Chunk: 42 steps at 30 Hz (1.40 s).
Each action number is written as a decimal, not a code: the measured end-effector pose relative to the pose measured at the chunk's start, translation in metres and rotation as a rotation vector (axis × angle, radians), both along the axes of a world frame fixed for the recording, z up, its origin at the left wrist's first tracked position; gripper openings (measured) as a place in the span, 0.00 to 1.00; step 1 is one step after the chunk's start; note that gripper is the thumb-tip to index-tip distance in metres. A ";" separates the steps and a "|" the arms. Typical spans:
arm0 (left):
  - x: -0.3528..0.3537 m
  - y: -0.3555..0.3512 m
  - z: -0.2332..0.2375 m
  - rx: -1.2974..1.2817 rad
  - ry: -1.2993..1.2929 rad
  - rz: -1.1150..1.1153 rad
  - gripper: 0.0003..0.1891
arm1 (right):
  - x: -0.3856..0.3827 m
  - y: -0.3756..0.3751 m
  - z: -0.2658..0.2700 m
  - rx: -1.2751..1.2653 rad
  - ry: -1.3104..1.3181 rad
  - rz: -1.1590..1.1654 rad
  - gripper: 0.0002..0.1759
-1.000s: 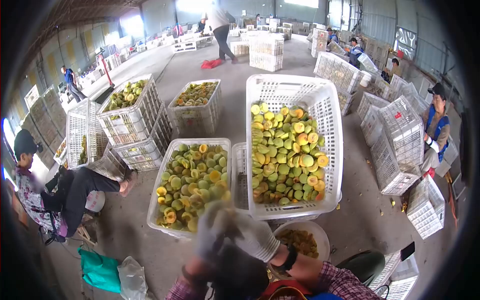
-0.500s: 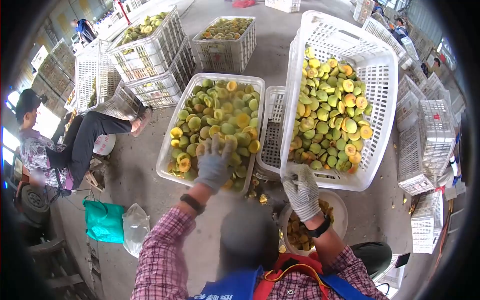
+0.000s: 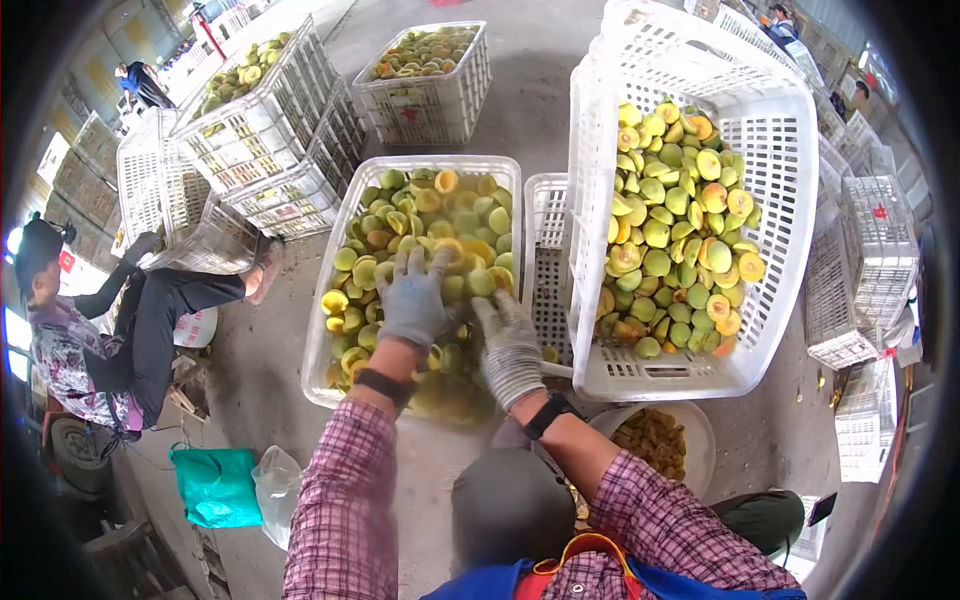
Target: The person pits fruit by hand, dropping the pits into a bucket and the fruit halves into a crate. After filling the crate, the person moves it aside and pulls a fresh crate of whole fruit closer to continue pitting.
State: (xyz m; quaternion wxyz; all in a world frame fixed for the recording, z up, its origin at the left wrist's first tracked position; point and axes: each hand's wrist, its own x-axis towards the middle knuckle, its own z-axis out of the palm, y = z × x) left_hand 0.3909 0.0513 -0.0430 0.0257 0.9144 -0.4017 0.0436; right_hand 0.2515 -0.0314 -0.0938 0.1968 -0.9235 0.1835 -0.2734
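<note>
A white plastic crate (image 3: pixel 316 330) full of halved green-yellow fruit (image 3: pixel 378 215), some with orange cut faces, stands in front of me. My left hand (image 3: pixel 413 305), in a grey glove, rests on the fruit with its fingers spread. At the crate's right near side is my right hand (image 3: pixel 508 350), in a pale knit glove, its fingers stretched over the fruit and holding nothing that I can see. Part of the fruit close to the hands is blurred. To the right, a second white crate (image 3: pixel 795 290) leans tilted, holding more fruit halves (image 3: pixel 665 240).
A round tub (image 3: pixel 705 445) of brownish pieces sits below the tilted crate. Stacked crates (image 3: pixel 265 125) and another fruit crate (image 3: pixel 425 105) stand behind. A seated person (image 3: pixel 85 330) is at the left, near a teal bag (image 3: pixel 215 485). More crates (image 3: pixel 865 260) line the right.
My right hand has left the tilted crate's near corner and moved left to the fruit in the front crate. My left hand stays on the fruit, fingers spread. The view has shifted slightly.
</note>
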 end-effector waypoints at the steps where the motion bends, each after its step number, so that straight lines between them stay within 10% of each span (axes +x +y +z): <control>1: 0.011 -0.005 -0.002 0.001 0.003 -0.002 0.46 | 0.008 0.003 -0.004 0.001 0.003 -0.002 0.29; 13: 0.114 -0.073 -0.008 -0.048 0.110 0.011 0.39 | 0.082 -0.008 0.005 0.171 0.153 0.001 0.15; 25: 0.221 -0.044 -0.036 -0.318 0.161 -0.021 0.24 | -0.007 -0.012 0.062 0.289 0.130 0.242 0.14; 30: 0.231 -0.016 -0.041 -0.298 0.376 0.493 0.25 | -0.065 -0.020 0.066 0.271 0.030 0.309 0.17; 34: 0.206 -0.034 -0.031 -0.270 0.133 -0.035 0.29 | -0.071 -0.024 0.054 0.335 -0.038 0.424 0.16; 37: 0.204 -0.051 -0.036 0.002 0.073 0.053 0.31 | -0.071 -0.022 0.043 0.400 -0.047 0.438 0.16; 42: 0.265 -0.052 -0.069 -0.242 0.225 0.224 0.30 | -0.078 -0.025 -0.009 0.490 -0.057 0.413 0.14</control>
